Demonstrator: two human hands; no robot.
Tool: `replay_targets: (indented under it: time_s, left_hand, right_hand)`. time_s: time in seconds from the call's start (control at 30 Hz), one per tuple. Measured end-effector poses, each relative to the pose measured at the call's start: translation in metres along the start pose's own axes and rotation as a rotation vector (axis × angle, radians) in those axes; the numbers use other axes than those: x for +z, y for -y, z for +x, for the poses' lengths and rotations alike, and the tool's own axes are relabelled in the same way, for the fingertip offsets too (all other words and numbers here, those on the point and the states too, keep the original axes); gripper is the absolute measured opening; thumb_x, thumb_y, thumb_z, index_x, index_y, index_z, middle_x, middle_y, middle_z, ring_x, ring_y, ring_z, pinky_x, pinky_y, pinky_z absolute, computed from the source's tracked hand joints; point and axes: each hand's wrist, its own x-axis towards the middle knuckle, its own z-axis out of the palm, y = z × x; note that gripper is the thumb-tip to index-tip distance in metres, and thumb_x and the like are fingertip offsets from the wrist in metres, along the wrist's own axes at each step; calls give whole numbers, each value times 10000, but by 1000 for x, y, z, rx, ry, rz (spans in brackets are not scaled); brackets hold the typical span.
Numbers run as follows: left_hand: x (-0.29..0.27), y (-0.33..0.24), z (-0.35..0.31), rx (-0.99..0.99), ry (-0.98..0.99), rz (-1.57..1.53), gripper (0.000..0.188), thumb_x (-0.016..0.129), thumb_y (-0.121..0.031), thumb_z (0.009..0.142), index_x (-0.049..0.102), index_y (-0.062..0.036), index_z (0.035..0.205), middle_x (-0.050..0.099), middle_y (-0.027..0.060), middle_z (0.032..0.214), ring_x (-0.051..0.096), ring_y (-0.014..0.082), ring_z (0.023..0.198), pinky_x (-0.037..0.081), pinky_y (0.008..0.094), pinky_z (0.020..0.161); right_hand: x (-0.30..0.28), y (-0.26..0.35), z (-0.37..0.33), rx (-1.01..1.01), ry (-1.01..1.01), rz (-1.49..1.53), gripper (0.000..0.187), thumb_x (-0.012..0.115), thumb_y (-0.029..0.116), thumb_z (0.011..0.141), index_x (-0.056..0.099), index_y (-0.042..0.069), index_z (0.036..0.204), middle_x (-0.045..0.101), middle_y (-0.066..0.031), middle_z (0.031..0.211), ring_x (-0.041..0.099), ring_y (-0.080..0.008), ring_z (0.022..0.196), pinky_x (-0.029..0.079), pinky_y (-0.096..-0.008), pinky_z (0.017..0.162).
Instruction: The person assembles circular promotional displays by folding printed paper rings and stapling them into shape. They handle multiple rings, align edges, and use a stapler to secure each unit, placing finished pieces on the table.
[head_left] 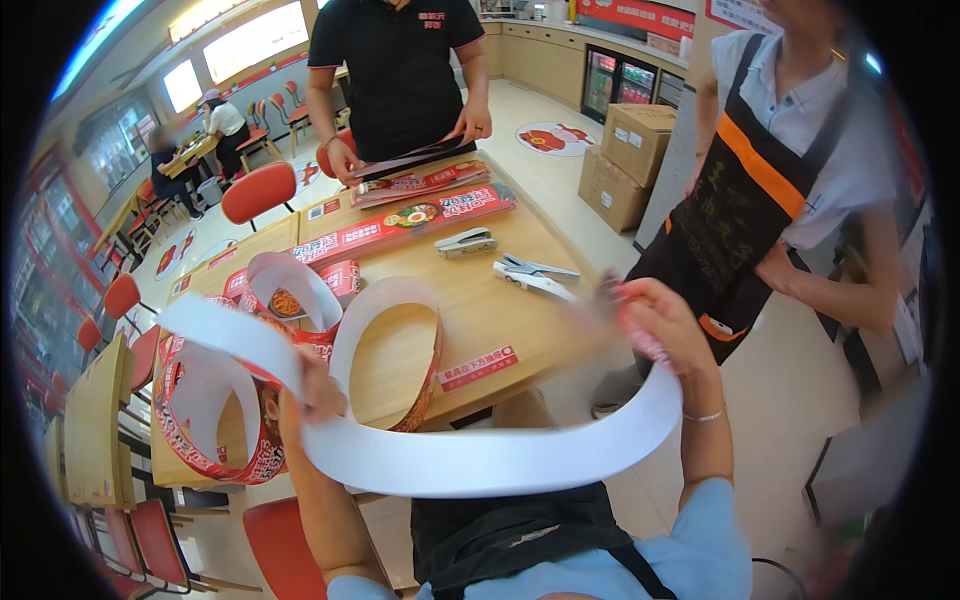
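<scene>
A long paper strip (470, 460), white on the side facing me, bends in a wide curve between my hands. My left hand (315, 390) pinches it near the left, where the strip runs on up to the left. My right hand (655, 320), blurred by motion, grips the other end, which shows red print. Below the strip on the wooden table (500, 320) stand several finished paper rings (390, 350), red outside and white inside, touching one another.
Two staplers (466, 243) (533, 277) lie on the table past the rings, with flat red strips (400, 225) behind. A person in black (400, 70) handles strips at the far end. A person in an apron (770, 190) stands right. Cardboard boxes (625, 160), red chairs (258, 192).
</scene>
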Motion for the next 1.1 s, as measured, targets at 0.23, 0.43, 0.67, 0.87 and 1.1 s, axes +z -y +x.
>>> replay_targets:
  time_s: [0.23,0.43,0.67,0.87,1.1]
  left_hand:
    - [75,66,32,-671,-198,1022,158,703,-126,847,677,29,868,614,-21,732,539,20,681,422,192,573]
    - [84,62,34,-690,-196,1105,163,718,-129,831,670,20,788,526,-68,665,452,2,620,341,192,530]
    - [72,56,26,-769,-101,1301,260,755,-203,820,666,33,883,610,24,702,548,63,667,447,228,589]
    - [95,110,44,-431,-14,1278,496,792,-139,764,566,16,1178,658,97,1009,605,153,931,482,294,852]
    - [73,152,19,-422,-344,697,333,738,-75,825,616,1,1126,697,53,984,644,122,881,522,284,800]
  right_hand:
    - [58,40,26,-288,525,-716,203,592,170,934,634,-6,1028,693,-57,863,636,-82,797,484,-224,718]
    - [55,24,41,-300,544,-803,304,580,296,948,654,1,965,699,-74,806,660,-128,728,487,-253,652]
    - [71,33,35,-327,774,-930,306,631,337,908,668,33,900,685,-113,765,656,-203,690,484,-312,608]
    - [94,34,34,-325,1033,-980,251,668,323,858,669,77,907,657,-107,790,639,-255,726,483,-346,635]
    - [67,4,-12,-787,-171,-692,337,770,38,723,606,73,1016,597,-119,1050,612,-238,890,491,-358,805]
